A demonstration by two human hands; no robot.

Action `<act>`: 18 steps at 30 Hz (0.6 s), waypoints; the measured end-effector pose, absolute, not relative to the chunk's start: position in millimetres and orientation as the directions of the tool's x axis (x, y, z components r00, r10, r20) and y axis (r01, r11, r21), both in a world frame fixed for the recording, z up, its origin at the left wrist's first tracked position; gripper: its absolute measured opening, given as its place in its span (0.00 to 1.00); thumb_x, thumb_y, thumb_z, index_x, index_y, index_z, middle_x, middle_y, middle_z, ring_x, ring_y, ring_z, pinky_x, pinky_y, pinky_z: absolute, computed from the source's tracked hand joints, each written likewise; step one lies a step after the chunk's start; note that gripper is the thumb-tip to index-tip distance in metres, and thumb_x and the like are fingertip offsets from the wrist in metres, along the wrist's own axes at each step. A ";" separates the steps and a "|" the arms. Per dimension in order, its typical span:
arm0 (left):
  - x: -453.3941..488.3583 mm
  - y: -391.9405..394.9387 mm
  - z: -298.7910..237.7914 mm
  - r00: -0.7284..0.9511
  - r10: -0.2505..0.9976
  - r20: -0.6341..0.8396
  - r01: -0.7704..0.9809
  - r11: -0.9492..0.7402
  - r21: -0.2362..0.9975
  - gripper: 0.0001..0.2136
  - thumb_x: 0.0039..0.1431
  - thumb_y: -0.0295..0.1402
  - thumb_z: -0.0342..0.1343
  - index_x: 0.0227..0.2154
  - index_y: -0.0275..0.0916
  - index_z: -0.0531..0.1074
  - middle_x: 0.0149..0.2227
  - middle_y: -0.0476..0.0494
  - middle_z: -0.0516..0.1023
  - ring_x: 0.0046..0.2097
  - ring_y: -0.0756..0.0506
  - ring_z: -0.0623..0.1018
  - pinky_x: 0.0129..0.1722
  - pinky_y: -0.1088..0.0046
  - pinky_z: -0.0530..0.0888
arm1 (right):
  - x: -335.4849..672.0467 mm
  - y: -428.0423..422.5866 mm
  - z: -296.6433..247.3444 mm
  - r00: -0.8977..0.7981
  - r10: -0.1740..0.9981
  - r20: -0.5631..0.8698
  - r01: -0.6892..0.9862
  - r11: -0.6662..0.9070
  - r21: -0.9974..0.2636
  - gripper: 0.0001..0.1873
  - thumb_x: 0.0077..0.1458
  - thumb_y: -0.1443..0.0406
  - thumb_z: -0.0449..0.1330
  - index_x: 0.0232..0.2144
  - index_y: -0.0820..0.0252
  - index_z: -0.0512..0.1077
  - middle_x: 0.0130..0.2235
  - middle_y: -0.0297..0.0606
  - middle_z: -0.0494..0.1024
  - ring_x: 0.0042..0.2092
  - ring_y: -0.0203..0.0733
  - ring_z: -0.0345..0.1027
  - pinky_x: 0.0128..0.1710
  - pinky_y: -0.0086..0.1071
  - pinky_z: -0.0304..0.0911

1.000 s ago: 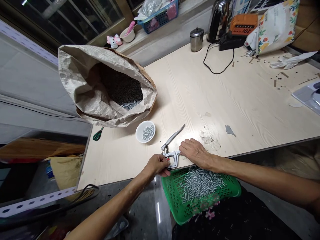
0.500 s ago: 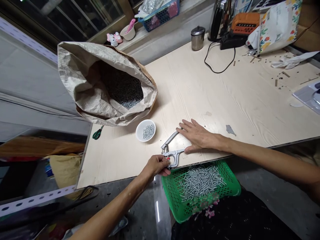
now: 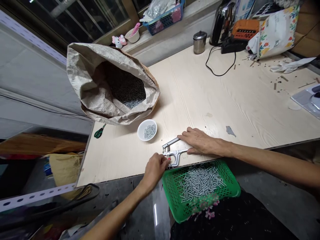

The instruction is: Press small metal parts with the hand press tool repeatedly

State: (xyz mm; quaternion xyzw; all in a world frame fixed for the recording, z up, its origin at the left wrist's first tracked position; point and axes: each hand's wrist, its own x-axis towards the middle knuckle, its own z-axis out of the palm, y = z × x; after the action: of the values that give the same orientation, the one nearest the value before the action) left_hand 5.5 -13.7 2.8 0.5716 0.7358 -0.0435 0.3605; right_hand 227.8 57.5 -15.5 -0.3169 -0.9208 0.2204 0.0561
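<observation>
A silver hand press plier point(image 3: 172, 150) lies at the near edge of the pale wooden table point(image 3: 225, 100). My right hand point(image 3: 197, 140) lies over its two handles and squeezes them nearly together. My left hand point(image 3: 154, 168) is pinched at the tool's jaw, fingers closed on a small part too tiny to name. Just below the table edge a green plastic basket point(image 3: 200, 188) sits on my lap, full of several small silver metal pieces. A white bowl point(image 3: 147, 130) with more of the pieces stands left of the tool.
A big open paper sack point(image 3: 112, 86) of small dark parts leans at the table's left. Green-handled scissors point(image 3: 99, 132) lie by it. A steel cup point(image 3: 199, 42), kettle point(image 3: 222, 21), orange box, black cable point(image 3: 220, 65) and floral bag point(image 3: 275, 31) line the far side.
My right hand moved from the lower handle up onto the raised upper handle and pressed it down, so the tool's handles have closed. My left hand stayed at the jaw.
</observation>
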 end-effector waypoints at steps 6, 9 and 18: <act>28.9 4.1 -13.3 0.464 0.881 -0.097 0.859 -0.420 0.293 0.22 0.54 0.35 0.61 0.51 0.37 0.65 0.55 0.34 0.67 0.55 0.37 0.67 0.51 0.57 0.70 | 225.3 45.6 -29.4 -0.741 0.671 0.014 0.594 0.665 -0.453 0.33 0.49 0.64 0.67 0.55 0.61 0.59 0.45 0.45 0.71 0.46 0.50 0.60 0.42 0.41 0.60; 34.1 24.4 -21.4 0.592 0.794 -0.138 0.790 -0.539 0.292 0.29 0.54 0.35 0.61 0.57 0.36 0.58 0.53 0.34 0.68 0.52 0.38 0.68 0.51 0.56 0.70 | 230.2 42.7 -32.3 -0.718 0.695 0.042 0.609 0.656 -0.446 0.36 0.46 0.62 0.68 0.55 0.61 0.59 0.47 0.46 0.68 0.47 0.50 0.61 0.45 0.43 0.61; 37.3 38.8 -25.5 0.567 0.806 -0.171 0.822 -0.539 0.184 0.07 0.63 0.33 0.51 0.41 0.36 0.70 0.39 0.41 0.73 0.42 0.42 0.70 0.42 0.64 0.70 | 227.7 54.1 -46.1 -0.713 0.699 0.050 0.655 0.690 -0.307 0.02 0.58 0.69 0.56 0.34 0.63 0.69 0.37 0.42 0.72 0.39 0.44 0.62 0.39 0.37 0.60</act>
State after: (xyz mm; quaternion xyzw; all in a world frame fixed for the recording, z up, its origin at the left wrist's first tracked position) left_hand 37.3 38.8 -25.5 0.8766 0.4643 -0.0327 0.1220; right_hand 227.7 54.1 -46.1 -0.3696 -0.9157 0.1348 0.0819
